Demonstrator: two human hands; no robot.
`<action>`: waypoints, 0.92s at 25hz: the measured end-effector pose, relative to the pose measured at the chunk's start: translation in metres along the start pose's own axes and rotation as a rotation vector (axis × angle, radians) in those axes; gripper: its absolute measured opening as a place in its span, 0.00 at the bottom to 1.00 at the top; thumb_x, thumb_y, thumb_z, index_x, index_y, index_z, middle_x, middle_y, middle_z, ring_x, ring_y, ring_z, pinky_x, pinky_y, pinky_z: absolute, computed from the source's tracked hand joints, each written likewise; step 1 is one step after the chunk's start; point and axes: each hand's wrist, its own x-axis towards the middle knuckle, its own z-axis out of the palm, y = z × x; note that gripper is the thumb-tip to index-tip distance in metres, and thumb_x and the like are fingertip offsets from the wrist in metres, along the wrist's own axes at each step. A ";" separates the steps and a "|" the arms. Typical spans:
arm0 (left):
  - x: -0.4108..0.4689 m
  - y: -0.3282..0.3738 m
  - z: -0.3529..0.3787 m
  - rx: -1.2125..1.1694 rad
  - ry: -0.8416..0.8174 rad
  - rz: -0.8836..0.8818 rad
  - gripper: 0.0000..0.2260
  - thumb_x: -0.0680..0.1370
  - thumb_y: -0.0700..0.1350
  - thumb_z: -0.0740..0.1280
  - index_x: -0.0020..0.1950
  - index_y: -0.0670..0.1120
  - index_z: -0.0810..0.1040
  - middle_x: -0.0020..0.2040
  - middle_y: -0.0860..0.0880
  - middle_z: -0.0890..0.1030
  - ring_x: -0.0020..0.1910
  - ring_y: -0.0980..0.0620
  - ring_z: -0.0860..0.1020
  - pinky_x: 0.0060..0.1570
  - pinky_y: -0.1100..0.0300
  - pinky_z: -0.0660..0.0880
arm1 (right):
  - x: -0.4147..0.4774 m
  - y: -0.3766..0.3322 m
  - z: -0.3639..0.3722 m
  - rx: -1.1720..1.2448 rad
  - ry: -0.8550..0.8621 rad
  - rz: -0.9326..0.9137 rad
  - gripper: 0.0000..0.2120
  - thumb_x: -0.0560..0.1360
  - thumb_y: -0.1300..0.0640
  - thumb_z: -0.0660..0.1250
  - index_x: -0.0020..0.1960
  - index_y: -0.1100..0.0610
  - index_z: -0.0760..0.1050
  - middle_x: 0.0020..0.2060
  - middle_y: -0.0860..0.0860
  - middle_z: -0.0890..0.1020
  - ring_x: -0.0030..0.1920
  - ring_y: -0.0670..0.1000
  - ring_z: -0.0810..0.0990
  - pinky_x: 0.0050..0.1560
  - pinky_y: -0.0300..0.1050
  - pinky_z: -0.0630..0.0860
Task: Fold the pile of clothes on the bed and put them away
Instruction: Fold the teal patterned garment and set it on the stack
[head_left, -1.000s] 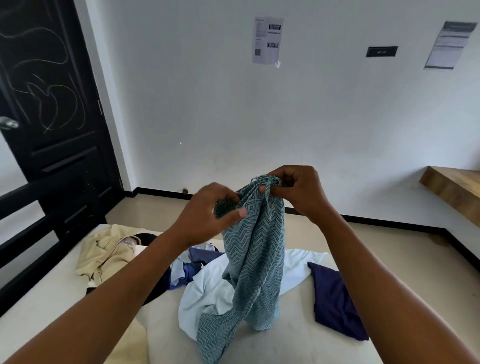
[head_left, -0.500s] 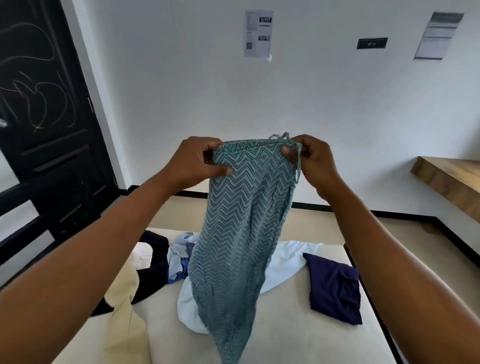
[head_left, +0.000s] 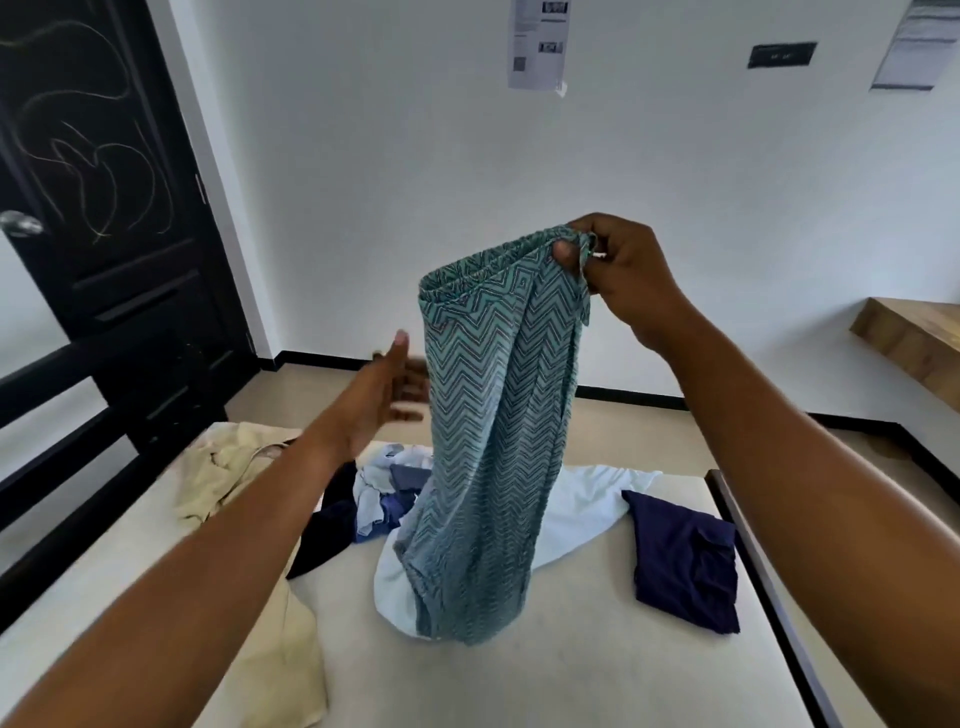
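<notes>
A teal zigzag-patterned garment (head_left: 493, 431) hangs in the air above the bed (head_left: 597, 670), its lower end reaching down to the clothes. My right hand (head_left: 618, 270) pinches its waistband at the top right corner. My left hand (head_left: 387, 395) is beside the garment's left edge, lower down, fingers spread and blurred, holding nothing. On the bed behind lie a pale blue garment (head_left: 587, 504), a navy garment (head_left: 680, 556), a bundle of blue and dark clothes (head_left: 374, 499) and a beige garment (head_left: 228, 467).
A black door (head_left: 104, 208) and a dark bed rail (head_left: 78, 415) stand at the left. A wooden shelf (head_left: 914, 338) juts from the right wall. Beyond the foot of the bed there is floor (head_left: 639, 431), then a white wall.
My left hand has let go of the waistband and dropped to the garment's left side. The garment now hangs from my right hand alone, bunched narrower.
</notes>
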 end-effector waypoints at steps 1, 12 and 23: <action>-0.001 -0.032 -0.003 -0.004 0.109 -0.140 0.25 0.83 0.63 0.61 0.53 0.41 0.81 0.42 0.44 0.84 0.39 0.47 0.82 0.41 0.54 0.79 | 0.002 -0.003 0.003 0.010 -0.001 -0.007 0.06 0.80 0.58 0.73 0.54 0.60 0.81 0.43 0.53 0.84 0.42 0.46 0.82 0.39 0.43 0.80; -0.019 -0.164 0.093 -0.143 -0.082 -0.701 0.15 0.86 0.44 0.57 0.67 0.36 0.73 0.55 0.35 0.85 0.47 0.41 0.83 0.44 0.53 0.81 | 0.013 -0.017 -0.005 0.054 0.163 0.040 0.11 0.77 0.53 0.76 0.53 0.61 0.83 0.43 0.56 0.86 0.43 0.53 0.84 0.44 0.62 0.83; 0.022 -0.106 0.098 -0.648 -0.038 -0.380 0.14 0.72 0.50 0.72 0.51 0.42 0.80 0.45 0.41 0.82 0.42 0.43 0.79 0.50 0.49 0.75 | 0.000 -0.013 -0.056 0.059 0.318 0.067 0.11 0.78 0.54 0.76 0.53 0.62 0.83 0.44 0.56 0.87 0.44 0.53 0.85 0.45 0.62 0.83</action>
